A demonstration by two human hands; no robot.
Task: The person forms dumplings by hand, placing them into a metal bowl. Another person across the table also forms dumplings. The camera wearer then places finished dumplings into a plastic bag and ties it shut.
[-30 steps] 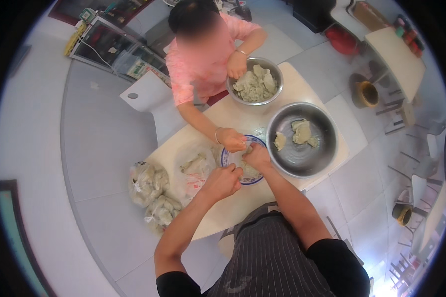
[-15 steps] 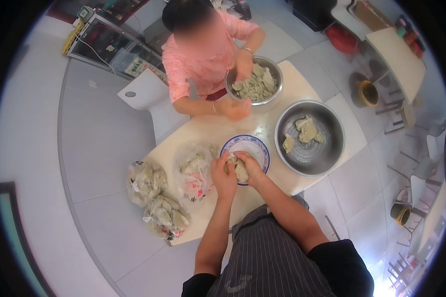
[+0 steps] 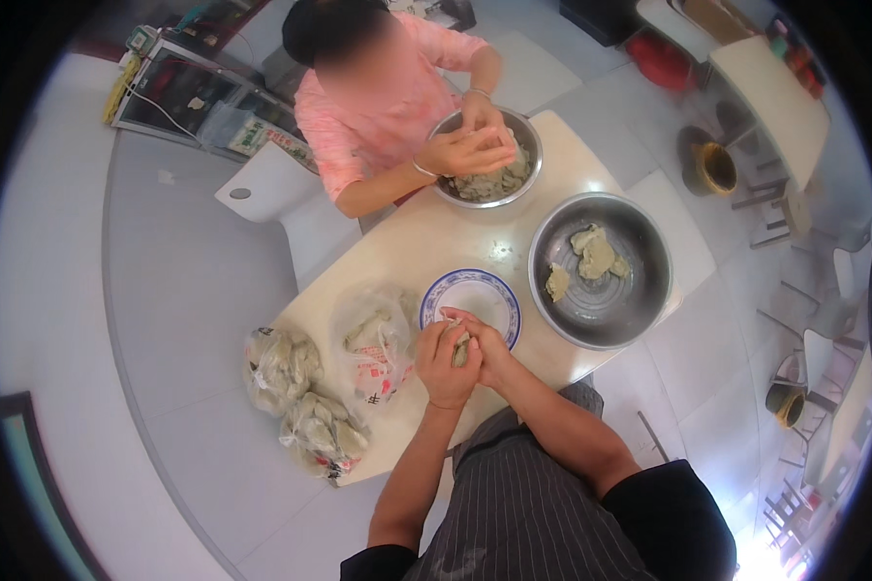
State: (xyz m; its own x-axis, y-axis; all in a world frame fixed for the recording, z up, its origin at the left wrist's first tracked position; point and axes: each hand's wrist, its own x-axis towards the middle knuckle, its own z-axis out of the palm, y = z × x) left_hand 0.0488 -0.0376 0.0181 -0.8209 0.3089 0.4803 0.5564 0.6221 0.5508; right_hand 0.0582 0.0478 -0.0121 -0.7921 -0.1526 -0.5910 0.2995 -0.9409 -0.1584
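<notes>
Dough lump (image 3: 461, 351) (mostly hidden) sits pressed between left hand (image 3: 443, 360) and right hand (image 3: 487, 347).

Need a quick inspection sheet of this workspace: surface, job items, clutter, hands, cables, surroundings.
Surface: pale table, partly covered with bowls and bags.
Job's things: small greenish lump pressed between both hands, beside the blue-rimmed plate; its top looks bare.
Clutter: large steel basin with a few dough pieces; smaller steel bowl of filling; three filled plastic bags at the table's left end.
Grippers: left hand and right hand closed together around the lump.
Cables: nothing seen on the table.
Surroundings: person in pink opposite, hands over the smaller bowl; white stool; grey floor.
</notes>
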